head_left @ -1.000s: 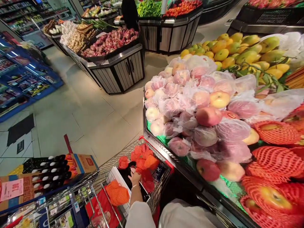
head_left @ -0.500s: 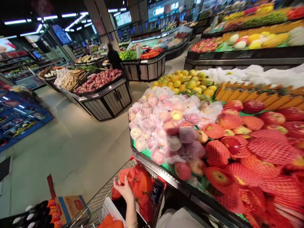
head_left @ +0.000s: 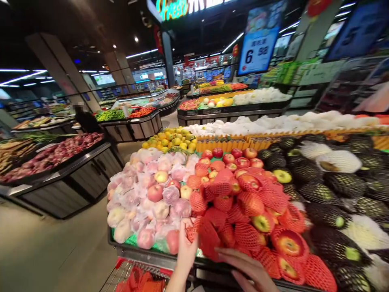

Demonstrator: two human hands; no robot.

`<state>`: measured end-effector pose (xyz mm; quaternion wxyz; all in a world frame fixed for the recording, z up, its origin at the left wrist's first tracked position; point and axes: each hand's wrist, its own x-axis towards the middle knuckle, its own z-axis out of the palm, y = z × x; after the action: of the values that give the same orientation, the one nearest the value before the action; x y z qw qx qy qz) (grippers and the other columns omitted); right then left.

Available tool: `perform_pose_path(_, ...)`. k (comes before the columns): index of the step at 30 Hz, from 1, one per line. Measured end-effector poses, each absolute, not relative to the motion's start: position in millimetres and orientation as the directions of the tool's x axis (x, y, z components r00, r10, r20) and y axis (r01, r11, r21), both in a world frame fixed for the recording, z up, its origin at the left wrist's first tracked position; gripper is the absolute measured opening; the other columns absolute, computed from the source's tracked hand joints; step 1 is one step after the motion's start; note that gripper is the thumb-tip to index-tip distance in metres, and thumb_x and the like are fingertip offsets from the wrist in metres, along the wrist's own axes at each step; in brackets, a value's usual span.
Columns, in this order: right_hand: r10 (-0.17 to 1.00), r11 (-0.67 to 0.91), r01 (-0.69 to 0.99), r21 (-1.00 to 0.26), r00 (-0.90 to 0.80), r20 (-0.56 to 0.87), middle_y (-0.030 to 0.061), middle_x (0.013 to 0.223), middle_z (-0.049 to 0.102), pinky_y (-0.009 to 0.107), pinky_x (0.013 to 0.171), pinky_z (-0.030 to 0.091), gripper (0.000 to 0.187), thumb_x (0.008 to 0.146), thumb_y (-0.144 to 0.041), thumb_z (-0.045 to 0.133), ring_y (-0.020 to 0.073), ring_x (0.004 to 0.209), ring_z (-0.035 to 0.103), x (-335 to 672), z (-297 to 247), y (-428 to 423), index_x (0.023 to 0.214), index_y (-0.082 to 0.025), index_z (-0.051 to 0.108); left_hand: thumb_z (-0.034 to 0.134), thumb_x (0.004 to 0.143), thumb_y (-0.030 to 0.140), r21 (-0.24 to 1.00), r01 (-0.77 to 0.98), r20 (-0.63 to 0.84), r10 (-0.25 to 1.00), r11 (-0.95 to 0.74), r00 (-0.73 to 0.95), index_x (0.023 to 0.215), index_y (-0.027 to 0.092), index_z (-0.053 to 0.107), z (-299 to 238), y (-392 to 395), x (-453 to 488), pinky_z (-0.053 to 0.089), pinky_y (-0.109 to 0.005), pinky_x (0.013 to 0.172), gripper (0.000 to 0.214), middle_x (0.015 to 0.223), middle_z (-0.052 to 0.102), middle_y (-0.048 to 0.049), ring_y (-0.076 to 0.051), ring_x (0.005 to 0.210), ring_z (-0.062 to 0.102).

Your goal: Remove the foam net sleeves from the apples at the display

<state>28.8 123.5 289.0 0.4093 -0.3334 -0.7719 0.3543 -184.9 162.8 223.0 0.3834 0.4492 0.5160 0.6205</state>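
Supermarket produce stands (head_left: 231,111) spread behind a heaped fruit display (head_left: 146,254). At six o'clock, near its front edge, the left hand (head_left: 186,245) curls its fingers around red foam netting (head_left: 191,232), bright and finely meshed, its contents indistinct. At five o'clock, the blurred right hand (head_left: 244,264) extends loose fingers, contact unclear.

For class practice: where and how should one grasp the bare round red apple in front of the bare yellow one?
Probably by the upper sides of the bare red apple, from above: its rounded top is exposed; plastic-wrapped pinkish apples crowd around.
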Motion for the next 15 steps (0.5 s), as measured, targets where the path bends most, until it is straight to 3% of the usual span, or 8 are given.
perform_pose_path(3,0.849,0.508,0.271,-0.817,-0.316,0.424,0.0080,0.120,0.072,0.026,0.094,0.055,0.033,0.098,-0.021,0.047,0.0196,0.111,0.069,45,269,136,0.116,-0.028,0.074,0.071,0.073,0.043,0.984,0.082,0.172,0.973,-0.160,-0.154,0.094,0.026,0.052,231,171,-148,0.052,-0.037,0.079,0.033,0.088,0.060,-0.0027,-0.023,0.083,0.060)
perform_pose_path(5,0.871,0.492,0.342,-0.801,-0.205,0.447,0.0099,0.114,0.074,0.025,0.091,0.057,0.033,0.098,-0.023,0.046,0.0203,0.107,0.071,56,249,143,0.111,-0.024,0.076,0.071,0.075,0.049,0.977,0.071,0.205,0.978,-0.202,-0.032,0.114,0.026,0.052,233,176,-133,0.047,-0.043,0.098,0.050,0.113,0.062,-0.0088,-0.028,0.109,0.059)
perform_pose_path(8,0.826,0.516,0.453,-0.727,-0.038,0.562,0.0121,0.099,0.078,0.024,0.082,0.060,0.032,0.098,-0.029,0.049,0.0223,0.092,0.076,67,224,151,0.098,-0.020,0.080,0.053,0.085,0.066,0.968,-0.014,0.246,0.941,-0.250,0.232,0.143,0.027,0.037,238,183,-121,0.030,-0.048,0.117,0.072,0.151,0.042,-0.0129,-0.032,0.141,0.038)
perform_pose_path(10,0.797,0.520,0.481,-0.706,0.025,0.604,0.0116,0.086,0.078,0.023,0.073,0.062,0.036,0.098,-0.033,0.049,0.0221,0.079,0.077,72,218,156,0.086,-0.019,0.080,0.038,0.089,0.072,0.967,-0.005,0.235,0.880,-0.255,0.413,0.153,0.027,0.026,245,188,-116,0.028,-0.050,0.118,0.079,0.161,0.028,-0.0134,-0.034,0.144,0.034)
perform_pose_path(13,0.819,0.459,0.417,-0.785,0.145,0.556,0.0061,0.059,0.068,0.019,0.053,0.058,0.043,0.096,-0.040,0.052,0.0179,0.054,0.068,75,224,165,0.063,-0.019,0.071,0.027,0.090,0.072,0.949,0.112,0.174,0.786,-0.295,0.593,0.157,0.025,0.019,261,197,-108,0.032,-0.052,0.116,0.082,0.163,0.024,-0.0158,-0.036,0.140,0.042)
perform_pose_path(15,0.825,0.398,0.315,-0.862,0.288,0.486,0.0037,0.053,0.063,0.019,0.046,0.054,0.044,0.091,-0.048,0.058,0.0164,0.046,0.063,79,229,171,0.060,-0.019,0.067,0.023,0.092,0.070,0.928,0.151,0.161,0.732,-0.340,0.662,0.157,0.024,0.018,270,206,-100,0.031,-0.052,0.117,0.080,0.163,0.024,-0.0151,-0.035,0.143,0.038)
